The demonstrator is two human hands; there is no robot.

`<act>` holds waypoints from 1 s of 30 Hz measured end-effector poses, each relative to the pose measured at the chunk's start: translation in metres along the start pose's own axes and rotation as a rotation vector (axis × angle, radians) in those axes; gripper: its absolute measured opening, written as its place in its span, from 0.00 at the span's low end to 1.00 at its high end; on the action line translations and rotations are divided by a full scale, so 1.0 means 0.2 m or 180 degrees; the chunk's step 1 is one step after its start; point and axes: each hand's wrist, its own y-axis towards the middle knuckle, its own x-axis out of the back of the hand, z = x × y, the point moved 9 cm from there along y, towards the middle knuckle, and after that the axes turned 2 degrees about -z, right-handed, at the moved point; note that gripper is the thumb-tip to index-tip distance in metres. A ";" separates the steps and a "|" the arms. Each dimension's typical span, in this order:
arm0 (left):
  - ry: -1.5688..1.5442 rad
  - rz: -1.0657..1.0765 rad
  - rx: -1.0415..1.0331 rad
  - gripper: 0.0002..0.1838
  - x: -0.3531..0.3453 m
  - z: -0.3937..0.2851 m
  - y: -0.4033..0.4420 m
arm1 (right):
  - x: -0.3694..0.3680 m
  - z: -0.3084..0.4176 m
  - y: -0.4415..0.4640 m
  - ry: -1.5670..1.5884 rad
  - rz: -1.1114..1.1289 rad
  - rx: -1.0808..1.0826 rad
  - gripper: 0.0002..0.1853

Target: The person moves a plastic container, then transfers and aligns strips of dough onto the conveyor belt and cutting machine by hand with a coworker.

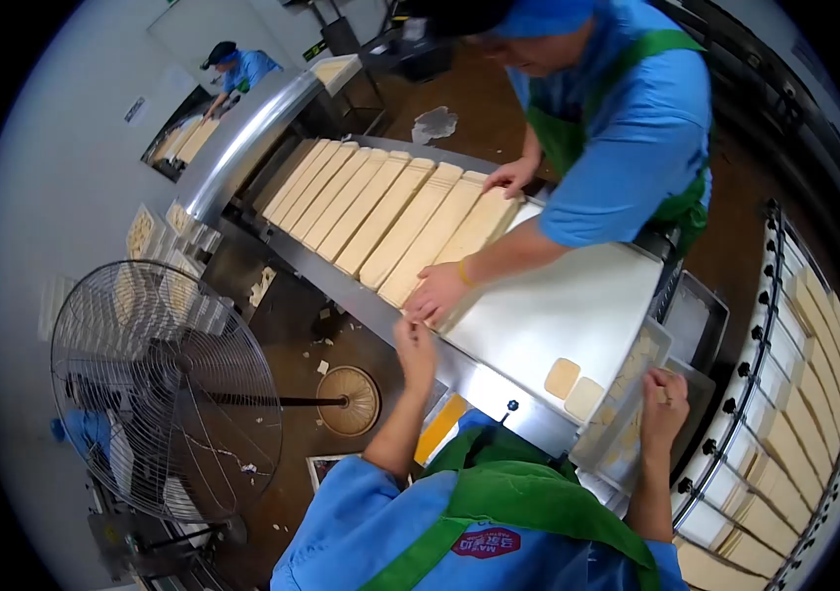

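My left hand [415,351], fingers bent together, is at the near edge of the conveyor, close to the end of a stack of pale dough sheets [479,226]. A co-worker's hand [436,294] lies on that end of the stacks, just beyond mine. My right hand [664,406] is closed above the edge of a tray of dough scraps [629,394]. What either hand holds, if anything, is hidden. Two loose dough pieces, one tan [563,377] and one paler [584,397], lie on the white belt [548,295] between my hands.
Across the conveyor a co-worker [627,148] leans over the row of stacks. A caged floor fan [168,389] stands at left. At right, a second conveyor [735,414] carries more dough strips. A curved metal hood [252,138] spans the far end; another person [242,71] works behind.
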 end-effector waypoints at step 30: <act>0.3291 0.1520 -0.1225 0.47 -0.32 0.32 0.56 | -2.62 0.45 0.87 -0.1659 0.2306 -0.0620 0.42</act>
